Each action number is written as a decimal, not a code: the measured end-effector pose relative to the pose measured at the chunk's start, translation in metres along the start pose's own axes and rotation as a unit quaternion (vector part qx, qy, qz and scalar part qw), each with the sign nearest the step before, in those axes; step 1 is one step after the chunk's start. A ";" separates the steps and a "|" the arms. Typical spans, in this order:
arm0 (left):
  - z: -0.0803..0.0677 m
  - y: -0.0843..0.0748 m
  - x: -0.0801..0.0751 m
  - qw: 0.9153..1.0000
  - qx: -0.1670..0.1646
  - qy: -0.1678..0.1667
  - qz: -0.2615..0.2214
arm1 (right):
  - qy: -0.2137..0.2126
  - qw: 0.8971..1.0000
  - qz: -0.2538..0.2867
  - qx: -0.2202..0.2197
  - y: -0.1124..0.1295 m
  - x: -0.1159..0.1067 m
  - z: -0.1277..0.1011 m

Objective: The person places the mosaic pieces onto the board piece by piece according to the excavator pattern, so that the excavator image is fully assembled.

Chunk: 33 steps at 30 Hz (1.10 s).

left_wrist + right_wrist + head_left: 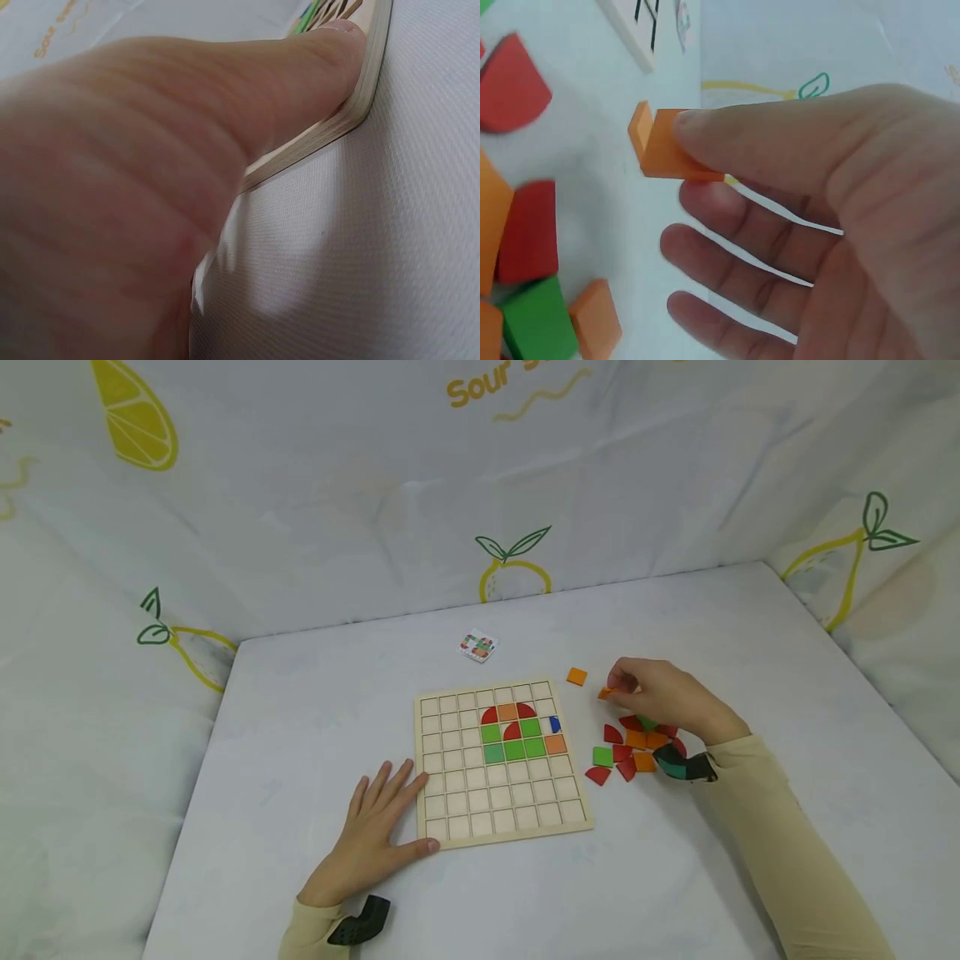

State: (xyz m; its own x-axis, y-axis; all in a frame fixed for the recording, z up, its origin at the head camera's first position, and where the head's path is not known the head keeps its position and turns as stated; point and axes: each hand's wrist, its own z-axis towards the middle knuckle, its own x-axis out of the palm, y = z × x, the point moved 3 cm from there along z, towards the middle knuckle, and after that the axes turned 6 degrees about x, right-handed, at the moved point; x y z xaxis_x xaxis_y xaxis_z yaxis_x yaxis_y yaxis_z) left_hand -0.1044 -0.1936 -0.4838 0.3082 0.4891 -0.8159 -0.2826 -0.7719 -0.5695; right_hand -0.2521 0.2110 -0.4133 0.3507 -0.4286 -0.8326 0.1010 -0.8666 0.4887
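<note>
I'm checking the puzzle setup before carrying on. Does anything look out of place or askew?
Little stands out. One orange tile lies alone, apart from the loose pile beside the board. The right hand pinches another orange piece; the left hand rests flat against the board's edge. The board sits flat.

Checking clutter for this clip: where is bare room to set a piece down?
Free: the table left of the grid board, and the strip beyond it around the small card. Crowded: right of the board, where loose pieces lie under the right hand.
</note>
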 end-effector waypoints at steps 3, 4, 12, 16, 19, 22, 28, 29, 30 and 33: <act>0.000 0.000 -0.001 1.000 0.000 0.001 -0.002 | -0.009 1.000 0.014 -0.014 0.009 0.003 -0.001; 0.001 0.000 -0.001 1.000 0.000 0.001 -0.001 | -0.009 1.000 0.021 -0.021 0.013 0.004 -0.002; 0.001 -0.001 0.000 1.000 0.004 -0.003 -0.010 | 0.019 0.994 0.056 -0.088 0.044 0.027 -0.007; 0.000 0.001 0.000 1.000 0.002 -0.003 -0.005 | 0.044 0.991 0.052 -0.119 0.057 0.040 -0.010; -0.001 0.001 0.001 1.000 0.001 -0.006 -0.002 | 0.067 0.989 0.053 -0.124 0.063 0.050 -0.011; -0.001 0.001 0.001 1.000 0.003 -0.009 -0.003 | 0.086 0.986 0.050 -0.131 0.067 0.057 -0.011; 0.000 0.001 0.001 1.000 0.007 -0.009 -0.002 | 0.104 0.984 0.022 -0.142 0.070 0.065 -0.012; 0.000 0.001 0.001 1.000 0.008 -0.009 -0.001 | 0.106 0.984 0.018 -0.142 0.070 0.067 -0.012; 0.000 0.000 0.001 1.000 0.007 -0.008 0.000 | 0.108 0.984 0.016 -0.141 0.070 0.068 -0.012; 0.000 0.000 0.000 1.000 0.006 -0.006 0.000 | 0.102 0.985 0.005 -0.140 0.071 0.070 -0.014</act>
State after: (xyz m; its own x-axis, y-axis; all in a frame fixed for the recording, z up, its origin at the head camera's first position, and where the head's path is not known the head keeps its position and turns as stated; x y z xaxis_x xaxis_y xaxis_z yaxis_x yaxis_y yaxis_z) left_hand -0.1044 -0.1932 -0.4838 0.2969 0.4936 -0.8174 -0.2934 -0.7675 -0.5700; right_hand -0.2075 0.1231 -0.4334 0.5290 -0.3518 -0.7722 0.3397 -0.7461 0.5727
